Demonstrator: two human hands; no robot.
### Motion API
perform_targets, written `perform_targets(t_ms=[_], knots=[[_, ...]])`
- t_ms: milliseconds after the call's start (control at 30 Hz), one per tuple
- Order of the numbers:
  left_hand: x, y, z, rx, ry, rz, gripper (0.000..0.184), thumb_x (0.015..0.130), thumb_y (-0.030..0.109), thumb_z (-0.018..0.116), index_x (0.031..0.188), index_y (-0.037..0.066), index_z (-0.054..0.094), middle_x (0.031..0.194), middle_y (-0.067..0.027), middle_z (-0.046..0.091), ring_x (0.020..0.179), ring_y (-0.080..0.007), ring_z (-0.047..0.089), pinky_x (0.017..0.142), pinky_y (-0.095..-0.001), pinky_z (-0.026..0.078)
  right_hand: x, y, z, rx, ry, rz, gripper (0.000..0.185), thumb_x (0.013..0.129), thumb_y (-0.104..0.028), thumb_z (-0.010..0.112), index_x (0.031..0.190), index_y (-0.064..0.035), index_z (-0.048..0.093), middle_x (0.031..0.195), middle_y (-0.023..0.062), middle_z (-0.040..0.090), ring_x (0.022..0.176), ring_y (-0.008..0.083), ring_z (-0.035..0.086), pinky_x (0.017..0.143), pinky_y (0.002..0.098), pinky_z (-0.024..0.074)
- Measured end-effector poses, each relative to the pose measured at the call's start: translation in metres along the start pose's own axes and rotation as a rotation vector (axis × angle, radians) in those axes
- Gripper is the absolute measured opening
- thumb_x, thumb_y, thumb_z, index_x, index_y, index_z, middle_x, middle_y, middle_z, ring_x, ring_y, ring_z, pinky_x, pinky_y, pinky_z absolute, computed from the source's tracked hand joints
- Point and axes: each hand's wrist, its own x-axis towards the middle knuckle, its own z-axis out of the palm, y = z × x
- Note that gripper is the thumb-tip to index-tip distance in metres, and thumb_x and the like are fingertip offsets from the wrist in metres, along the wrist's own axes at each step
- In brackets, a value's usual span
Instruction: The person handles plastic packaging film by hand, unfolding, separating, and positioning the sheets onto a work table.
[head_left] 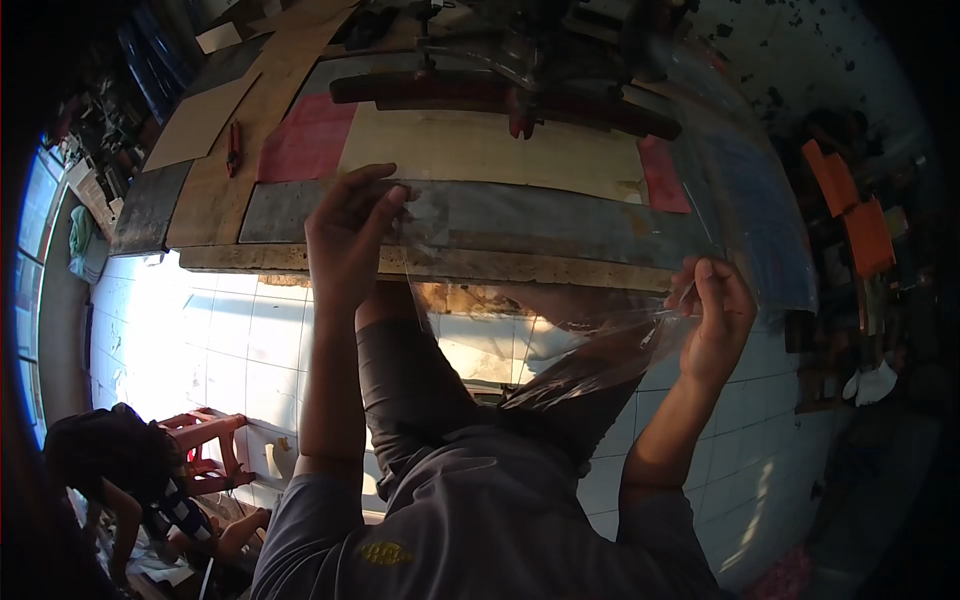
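A clear plastic sheet point(590, 370) hangs between my two hands in front of the table edge, sagging toward my lap. My left hand point(350, 235) pinches its left corner between thumb and fingers, just over the table's front edge. At the right, my right hand point(715, 320) grips the other side, where the film bunches into shiny folds. Beyond the hands lies a cream strip point(480, 148) with a red piece point(305, 138) at its left end and another red piece point(662, 175) at its right. A dark red press bar point(460, 98) spans above the strip.
A red cutter point(234, 150) lies on the brown board at the left. More clear plastic point(765, 220) drapes over the table's right end. Another person point(130, 470) sits low at the left by a red stool point(210, 450). Orange parts point(850, 205) stand at the far right.
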Motion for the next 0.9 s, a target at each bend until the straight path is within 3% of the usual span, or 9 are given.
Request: perform_targets(t_ms=[333, 433, 467, 567, 667, 767, 800, 867, 900], knots=[[0.001, 0.006, 0.017, 0.017, 0.032, 0.088, 0.033, 0.1, 0.007, 0.069, 0.131, 0.001, 0.061, 0.105, -0.0106, 0.078, 0.084, -0.0105, 0.069, 0.071, -0.023, 0.049, 0.002, -0.014, -0.027, 0.085, -0.196, -0.148, 0.023, 0.103, -0.022, 0.066, 0.096, 0.0, 0.068, 0.079, 0.0044, 0.067, 0.053, 0.0099, 0.059, 0.047, 0.0202, 0.0383], [-0.008, 0.013, 0.027, -0.011, -0.024, 0.122, 0.034, 0.1, 0.005, 0.068, 0.133, 0.001, 0.061, 0.117, -0.0125, 0.075, 0.096, -0.0124, 0.07, 0.077, -0.0227, 0.05, -0.003, -0.013, -0.029, 0.145, 0.115, -0.026, 0.022, 0.104, -0.023, 0.065, 0.099, -0.0015, 0.067, 0.076, 0.0024, 0.065, 0.052, 0.0078, 0.054, 0.047, 0.0207, 0.0358], [-0.009, 0.005, 0.027, 0.08, -0.02, 0.23, 0.035, 0.102, 0.009, 0.064, 0.136, 0.001, 0.059, 0.129, -0.0144, 0.071, 0.107, -0.0175, 0.07, 0.085, -0.0273, 0.052, -0.005, -0.006, -0.043, 0.233, 0.129, -0.022, 0.021, 0.105, -0.022, 0.063, 0.106, -0.002, 0.068, 0.085, 0.0035, 0.066, 0.066, 0.0057, 0.056, 0.047, 0.0203, 0.0327], [-0.025, 0.016, 0.022, 0.332, -0.021, 0.434, 0.038, 0.1, 0.013, 0.068, 0.136, 0.004, 0.062, 0.126, -0.0132, 0.073, 0.117, -0.0205, 0.068, 0.097, -0.0357, 0.051, -0.006, -0.01, -0.082, 0.437, 0.345, -0.015, 0.022, 0.107, -0.018, 0.06, 0.119, -0.001, 0.067, 0.103, 0.0062, 0.065, 0.083, 0.0062, 0.057, 0.053, 0.0203, 0.0365], [-0.046, -0.002, -0.005, 0.073, -0.343, 0.137, 0.054, 0.107, 0.043, 0.051, 0.14, 0.001, 0.059, 0.137, -0.018, 0.066, 0.128, -0.0279, 0.062, 0.103, -0.0415, 0.049, -0.017, -0.019, -0.134, 0.785, -0.014, -0.139, 0.03, 0.107, -0.013, 0.058, 0.134, -0.0006, 0.06, 0.12, 0.0083, 0.059, 0.101, 0.0121, 0.057, 0.069, 0.0242, 0.0472], [-0.062, -0.036, 0.001, -0.267, -0.672, -0.022, 0.077, 0.107, 0.062, 0.036, 0.146, -0.001, 0.054, 0.142, -0.0203, 0.062, 0.132, -0.0314, 0.059, 0.108, -0.045, 0.046, -0.026, -0.045, -0.138, 0.696, 0.605, -0.171, 0.037, 0.106, -0.007, 0.057, 0.143, -0.0004, 0.052, 0.126, 0.012, 0.057, 0.108, 0.0198, 0.059, 0.09, 0.0336, 0.0521], [-0.068, -0.048, 0.007, -0.383, -0.768, -0.038, 0.084, 0.106, 0.067, 0.031, 0.148, -0.002, 0.053, 0.143, -0.0211, 0.061, 0.132, -0.0324, 0.059, 0.11, -0.0458, 0.045, -0.028, -0.046, -0.143, 0.8, 0.45, -0.216, 0.037, 0.106, -0.005, 0.055, 0.143, 0.0009, 0.051, 0.128, 0.0137, 0.057, 0.113, 0.0219, 0.058, 0.096, 0.0363, 0.0514], [-0.098, -0.065, 0.026, -0.468, -0.855, -0.071, 0.112, 0.093, 0.086, 0.037, 0.156, -0.006, 0.039, 0.155, -0.0271, 0.047, 0.146, -0.0371, 0.044, 0.123, -0.0467, 0.031, -0.027, -0.045, -0.16, 0.994, 0.126, -0.303, 0.039, 0.106, -0.002, 0.053, 0.144, 0.0037, 0.048, 0.133, 0.0173, 0.056, 0.123, 0.0261, 0.057, 0.108, 0.0418, 0.0502], [-0.11, -0.074, 0.035, -0.305, -0.867, 0.001, 0.112, 0.086, 0.077, 0.059, 0.157, -0.006, 0.034, 0.157, -0.0256, 0.045, 0.149, -0.0349, 0.04, 0.123, -0.0471, 0.03, -0.026, -0.046, -0.164, 1.084, -0.044, -0.345, 0.039, 0.107, -0.001, 0.051, 0.145, 0.0051, 0.046, 0.135, 0.0191, 0.056, 0.128, 0.0282, 0.056, 0.114, 0.0446, 0.0495]])
